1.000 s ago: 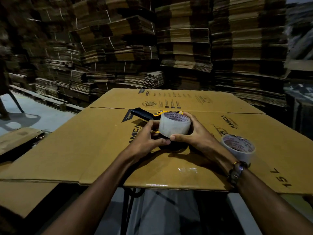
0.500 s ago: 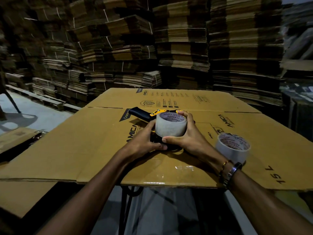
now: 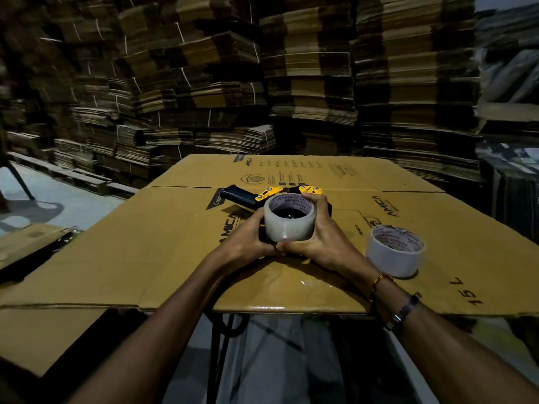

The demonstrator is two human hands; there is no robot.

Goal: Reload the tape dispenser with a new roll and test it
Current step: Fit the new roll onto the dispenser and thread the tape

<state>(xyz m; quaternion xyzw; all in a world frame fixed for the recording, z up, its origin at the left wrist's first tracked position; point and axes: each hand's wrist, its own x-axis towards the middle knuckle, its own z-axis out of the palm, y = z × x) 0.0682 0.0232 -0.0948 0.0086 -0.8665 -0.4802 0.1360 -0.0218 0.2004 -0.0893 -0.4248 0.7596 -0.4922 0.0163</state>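
A black and yellow tape dispenser (image 3: 264,195) lies on its side on the flattened cardboard sheet (image 3: 131,252), handle pointing left. A clear tape roll (image 3: 288,225) sits on the dispenser's hub area, core facing up. My left hand (image 3: 248,243) wraps the roll's left and near side. My right hand (image 3: 316,237) clasps its right side, fingers over the far rim and thumb at the front. The dispenser's body under the roll is mostly hidden. A second, whiter tape roll (image 3: 393,252) stands on the cardboard to the right, next to my right wrist.
Tall stacks of bundled flat cartons (image 3: 306,68) wall the back and both sides. The cardboard sheet's near edge (image 3: 262,310) overhangs a stand with dark legs (image 3: 218,345). More cardboard (image 3: 32,243) lies at the left, and grey floor (image 3: 58,196) shows beyond it.
The roll has been turned so its open core now faces up toward me and it sits lower on the dispenser. Both hands stayed around it.
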